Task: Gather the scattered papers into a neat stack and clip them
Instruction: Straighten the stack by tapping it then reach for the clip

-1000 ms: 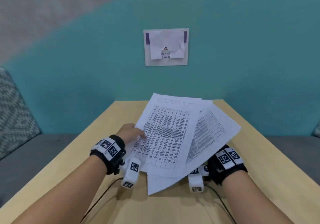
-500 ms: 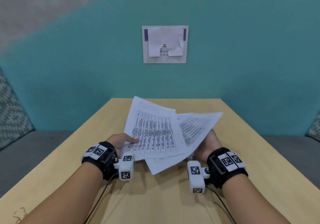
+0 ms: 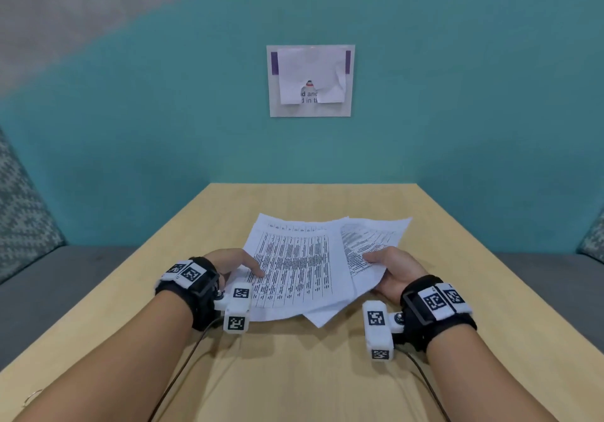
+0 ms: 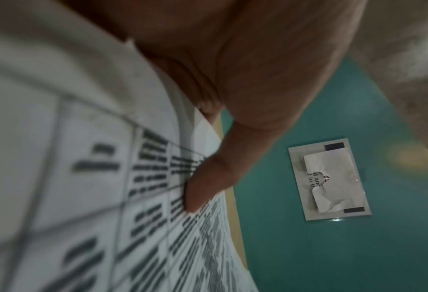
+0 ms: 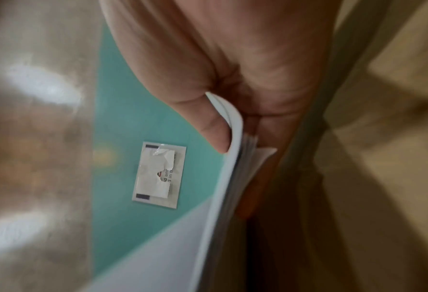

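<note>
papers (image 3: 294, 268): a loose, fanned bundle of printed sheets with tables of text, held low over the middle of the table, edges not lined up; one sheet sticks out to the right and another corner pokes out toward the person.
left hand (image 3: 233, 263): at the left edge of the papers, thumb (image 4: 208, 183) lying on the printed top sheet, the other fingers under the sheets; it is grasping the papers.
right hand (image 3: 394, 271): at the right edge of the papers, thumb (image 5: 208, 122) on top and fingers below, pinching several sheets that curl at that edge; it too is grasping the papers.
clip (image 3: 31, 398): a thin wire loop, only partly seen, on the table well to the left of the papers, near the table's left edge by the person.
table (image 3: 457, 291): light wood, under the papers.
wrist bands (image 3: 191, 274): black straps with white coded tags on both wrists, cables trailing back over the table.
wall (image 3: 457, 95): teal, beyond the papers, with a notice (image 3: 310, 80) covered by a crumpled white sheet.
bench (image 3: 58, 274): grey seat left of the table, patterned cushion behind it.
</note>
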`<state>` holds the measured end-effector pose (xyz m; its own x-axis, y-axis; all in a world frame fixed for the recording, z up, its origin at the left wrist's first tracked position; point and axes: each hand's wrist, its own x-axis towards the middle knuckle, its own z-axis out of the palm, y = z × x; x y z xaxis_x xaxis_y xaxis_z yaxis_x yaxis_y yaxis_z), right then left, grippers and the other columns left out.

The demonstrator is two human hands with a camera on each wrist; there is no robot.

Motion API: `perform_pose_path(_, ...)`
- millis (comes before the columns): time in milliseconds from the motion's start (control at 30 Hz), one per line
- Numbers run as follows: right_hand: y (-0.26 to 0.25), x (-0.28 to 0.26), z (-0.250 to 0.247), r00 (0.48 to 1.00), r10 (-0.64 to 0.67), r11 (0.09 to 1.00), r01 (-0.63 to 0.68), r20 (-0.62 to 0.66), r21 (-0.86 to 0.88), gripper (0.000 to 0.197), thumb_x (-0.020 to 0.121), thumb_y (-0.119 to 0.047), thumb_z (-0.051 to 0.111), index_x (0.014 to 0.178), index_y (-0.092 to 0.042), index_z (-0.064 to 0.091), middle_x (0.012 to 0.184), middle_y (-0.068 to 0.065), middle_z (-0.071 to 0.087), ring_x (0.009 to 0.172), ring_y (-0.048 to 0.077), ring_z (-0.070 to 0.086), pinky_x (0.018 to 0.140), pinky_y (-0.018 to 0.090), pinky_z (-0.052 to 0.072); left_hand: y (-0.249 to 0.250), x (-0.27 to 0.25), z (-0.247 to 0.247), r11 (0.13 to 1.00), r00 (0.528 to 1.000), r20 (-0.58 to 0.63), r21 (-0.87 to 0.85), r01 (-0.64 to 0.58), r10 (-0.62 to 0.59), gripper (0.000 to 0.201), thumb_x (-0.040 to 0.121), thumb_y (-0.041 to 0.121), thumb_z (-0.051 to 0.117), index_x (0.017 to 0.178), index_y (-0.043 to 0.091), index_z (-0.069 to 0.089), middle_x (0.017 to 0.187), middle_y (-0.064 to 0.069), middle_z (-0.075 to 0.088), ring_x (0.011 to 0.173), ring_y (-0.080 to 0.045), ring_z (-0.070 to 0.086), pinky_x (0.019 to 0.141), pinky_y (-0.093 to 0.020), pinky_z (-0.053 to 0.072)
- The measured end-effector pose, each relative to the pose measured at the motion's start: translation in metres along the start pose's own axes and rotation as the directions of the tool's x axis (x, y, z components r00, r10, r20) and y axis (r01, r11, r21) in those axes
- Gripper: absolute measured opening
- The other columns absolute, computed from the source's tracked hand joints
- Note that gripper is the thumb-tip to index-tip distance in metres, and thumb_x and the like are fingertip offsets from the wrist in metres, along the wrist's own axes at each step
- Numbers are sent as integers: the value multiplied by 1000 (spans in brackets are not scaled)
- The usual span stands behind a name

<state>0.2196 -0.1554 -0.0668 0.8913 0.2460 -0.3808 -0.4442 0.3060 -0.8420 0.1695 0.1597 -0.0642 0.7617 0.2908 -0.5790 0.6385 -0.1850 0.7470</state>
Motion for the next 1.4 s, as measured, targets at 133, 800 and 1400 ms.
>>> perform_pose_path(133, -1, 5, 0, 990, -71, 992, 57, -123, -111, 32, 88, 9, 66, 120, 8, 64, 113, 24, 72, 102, 40, 70, 87, 54, 57, 5, 0, -2, 999, 998, 65, 38, -4, 1, 67, 61, 8, 89, 124, 2, 68, 118, -23, 74, 109, -40, 71, 99, -48, 53)
perform_pose_path(800, -27, -17, 20, 916, -400, 818, 367, 20, -443, 33, 83, 6, 71, 112, -10, 69, 106, 6, 76, 96, 29, 72, 84, 47, 59, 31, -52, 10, 820, 866, -117, -280, -499, 487, 46, 80, -16, 70, 117, 10, 72, 113, -11, 78, 106, -36, 73, 97, -56, 55)
perform_pose_path(1400, -29, -32, 33, 802, -597, 725, 533, -12, -437, 23, 91, 1, 64, 92, -22, 69, 98, -5, 74, 91, 14, 69, 76, 28, 53, 46, -59, 29, 636, 721, -264, -343, -691, 641, 35, 86, -6, 74, 119, 4, 70, 105, -4, 79, 95, -21, 76, 95, -44, 58)
